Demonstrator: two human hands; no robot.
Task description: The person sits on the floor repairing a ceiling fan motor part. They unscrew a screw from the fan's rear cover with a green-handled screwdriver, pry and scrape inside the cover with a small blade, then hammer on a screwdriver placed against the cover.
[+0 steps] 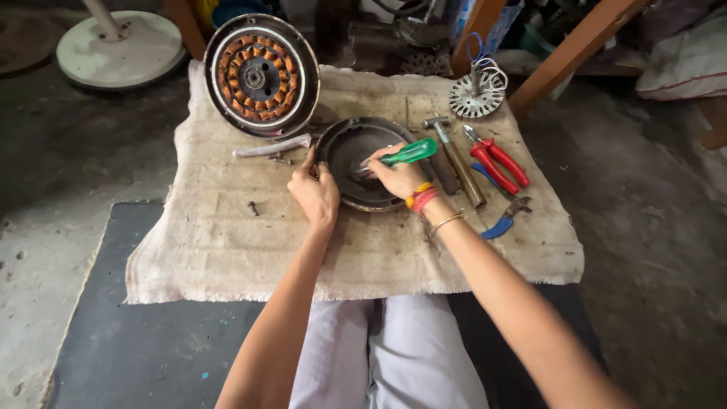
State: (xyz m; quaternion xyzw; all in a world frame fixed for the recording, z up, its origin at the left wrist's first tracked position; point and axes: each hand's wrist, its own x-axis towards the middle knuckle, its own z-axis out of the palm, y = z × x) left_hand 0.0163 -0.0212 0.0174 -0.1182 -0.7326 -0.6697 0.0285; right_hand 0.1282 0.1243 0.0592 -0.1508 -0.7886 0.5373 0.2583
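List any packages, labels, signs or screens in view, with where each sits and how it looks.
Package: top edge, right of centre, behind a slanted wooden leg; blue and white, mostly hidden, shape unclear.
White sack or bag: upper right corner on the floor; soft, bulging, with a thin red stripe.
No signs or screens in view.

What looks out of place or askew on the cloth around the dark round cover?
Little stands out. One small screw lies alone on the cloth, apart from the other tools. The wound stator housing sits tilted, overhanging the cloth's far edge. The left hand steadies the dark cover; the right hand holds a green-handled screwdriver.
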